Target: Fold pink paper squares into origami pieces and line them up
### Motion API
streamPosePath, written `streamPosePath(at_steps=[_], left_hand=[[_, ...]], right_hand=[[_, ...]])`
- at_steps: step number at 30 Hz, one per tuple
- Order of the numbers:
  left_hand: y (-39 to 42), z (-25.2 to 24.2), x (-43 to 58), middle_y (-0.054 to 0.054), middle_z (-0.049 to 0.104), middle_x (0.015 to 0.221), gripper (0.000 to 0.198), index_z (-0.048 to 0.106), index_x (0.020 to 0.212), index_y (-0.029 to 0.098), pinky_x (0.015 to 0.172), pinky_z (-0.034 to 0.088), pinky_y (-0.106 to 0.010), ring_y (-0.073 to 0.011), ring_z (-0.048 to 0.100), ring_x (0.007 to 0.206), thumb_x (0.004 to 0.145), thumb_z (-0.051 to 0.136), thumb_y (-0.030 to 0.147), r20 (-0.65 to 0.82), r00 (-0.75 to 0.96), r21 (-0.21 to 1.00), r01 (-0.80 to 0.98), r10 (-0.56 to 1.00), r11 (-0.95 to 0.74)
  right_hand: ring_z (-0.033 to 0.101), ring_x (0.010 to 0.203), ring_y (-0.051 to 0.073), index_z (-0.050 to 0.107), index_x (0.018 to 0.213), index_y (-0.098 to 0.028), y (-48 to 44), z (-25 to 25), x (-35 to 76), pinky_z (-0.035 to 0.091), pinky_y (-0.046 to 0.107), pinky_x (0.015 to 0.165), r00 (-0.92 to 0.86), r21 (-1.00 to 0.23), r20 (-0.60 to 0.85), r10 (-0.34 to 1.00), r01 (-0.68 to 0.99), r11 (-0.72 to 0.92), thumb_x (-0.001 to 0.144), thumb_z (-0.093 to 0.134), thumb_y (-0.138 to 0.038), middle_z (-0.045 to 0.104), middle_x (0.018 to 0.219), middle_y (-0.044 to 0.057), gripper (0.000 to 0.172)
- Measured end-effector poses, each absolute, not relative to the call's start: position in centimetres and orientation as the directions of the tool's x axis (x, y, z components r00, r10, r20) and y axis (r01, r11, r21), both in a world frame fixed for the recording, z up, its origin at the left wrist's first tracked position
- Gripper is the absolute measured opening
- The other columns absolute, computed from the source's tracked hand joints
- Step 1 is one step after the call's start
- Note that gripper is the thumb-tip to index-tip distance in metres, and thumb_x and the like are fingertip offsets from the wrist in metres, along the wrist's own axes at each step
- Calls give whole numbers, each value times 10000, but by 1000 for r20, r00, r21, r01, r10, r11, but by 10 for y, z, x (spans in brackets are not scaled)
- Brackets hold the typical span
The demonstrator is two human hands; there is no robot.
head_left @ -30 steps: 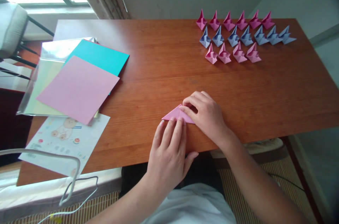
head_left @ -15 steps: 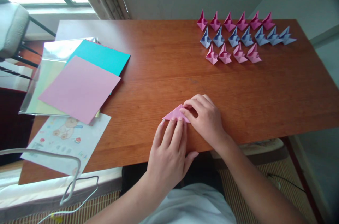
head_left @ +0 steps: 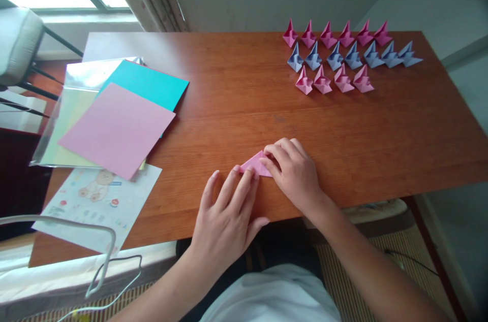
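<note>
A small pink paper folded into a triangle point(head_left: 254, 163) lies on the wooden table point(head_left: 221, 108) near its front edge. My left hand point(head_left: 224, 210) is open, its fingers spread, with some fingertips resting on the triangle's left part and lower edge. At the triangle's right side, my right hand point(head_left: 295, 172) pinches the paper between thumb and index finger. My fingers cover the paper's left and right corners.
Folded paper figures stand at the back right: dark pink ones point(head_left: 328, 36), blue ones point(head_left: 353, 57) and light pink ones point(head_left: 343, 79). On the left lie a pink sheet point(head_left: 116, 129), a turquoise sheet point(head_left: 148, 83) and a printed bear sheet point(head_left: 125, 200). A white cable point(head_left: 102, 230) crosses the front left corner.
My left hand has slid to the left along the triangle, and its fingers have spread. My right hand stays at the paper's right side. The camera view has shifted slightly.
</note>
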State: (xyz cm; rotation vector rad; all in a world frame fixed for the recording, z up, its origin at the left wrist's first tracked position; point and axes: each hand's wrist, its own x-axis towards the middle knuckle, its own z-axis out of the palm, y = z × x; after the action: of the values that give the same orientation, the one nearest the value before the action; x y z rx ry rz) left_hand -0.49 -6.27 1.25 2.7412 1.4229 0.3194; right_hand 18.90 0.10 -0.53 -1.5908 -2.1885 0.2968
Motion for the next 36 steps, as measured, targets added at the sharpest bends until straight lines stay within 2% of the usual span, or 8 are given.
streamPosePath(at_steps=[4,10,15,19,23,26,29,36], left_hand=[[-59,14,-14,-102,550,1536,619,586,1437,124,1225,243,-504,-353,489,1417,1013,448,554,171,546,123,814,820,-568],[-55,16,-27,-113,513,1560,582,587,1413,91,1149,322,-546,-381,497,1402,1016,477,502,184,518,85,839,836,-538],[-56,15,-35,-136,506,1564,579,534,1457,107,1133,344,-554,-391,494,1404,1008,502,471,170,484,92,859,858,-503],[-59,12,-30,-208,488,1564,664,443,1506,39,1152,353,-550,-399,473,1418,983,560,431,202,461,123,863,864,-490],[-58,11,-12,-213,531,1527,629,491,1463,25,1218,322,-502,-356,484,1417,987,555,431,251,535,178,793,807,-582],[-57,10,3,-219,553,1505,623,545,1410,-18,1210,349,-448,-348,501,1404,1003,511,453,214,572,177,774,792,-607],[-56,8,10,-235,566,1487,680,556,1397,-52,1187,382,-451,-355,521,1388,1009,488,502,204,571,146,785,795,-602],[-60,7,14,-260,501,1534,871,523,1454,-14,1177,408,-472,-374,514,1410,961,435,699,165,584,70,797,794,-601]], right_hand=[[544,923,257,646,974,-237,1,-6,189,441,381,828,-266,-398,196,944,858,325,1029,551,-347,674,953,75,155],[543,910,255,642,969,-223,1,-6,189,444,379,821,-261,-395,205,943,860,324,1025,559,-350,671,945,74,161],[544,911,256,640,957,-230,1,-6,189,449,383,821,-252,-398,205,946,862,316,1021,565,-350,676,949,71,155],[554,908,249,639,938,-232,1,-5,189,458,378,825,-241,-430,204,949,849,308,1007,594,-333,675,939,62,130],[566,911,248,638,936,-235,1,-4,189,464,373,828,-239,-443,198,951,843,304,1004,601,-327,674,933,61,120],[573,914,244,638,933,-232,3,-1,188,465,369,830,-231,-456,183,956,841,291,993,620,-318,677,930,55,106],[581,899,228,632,896,-228,9,4,190,465,353,818,-242,-496,135,961,823,277,969,659,-293,678,910,38,102],[586,845,194,616,825,-233,22,9,198,443,318,771,-293,-564,60,954,779,274,903,735,-255,666,844,0,144]])
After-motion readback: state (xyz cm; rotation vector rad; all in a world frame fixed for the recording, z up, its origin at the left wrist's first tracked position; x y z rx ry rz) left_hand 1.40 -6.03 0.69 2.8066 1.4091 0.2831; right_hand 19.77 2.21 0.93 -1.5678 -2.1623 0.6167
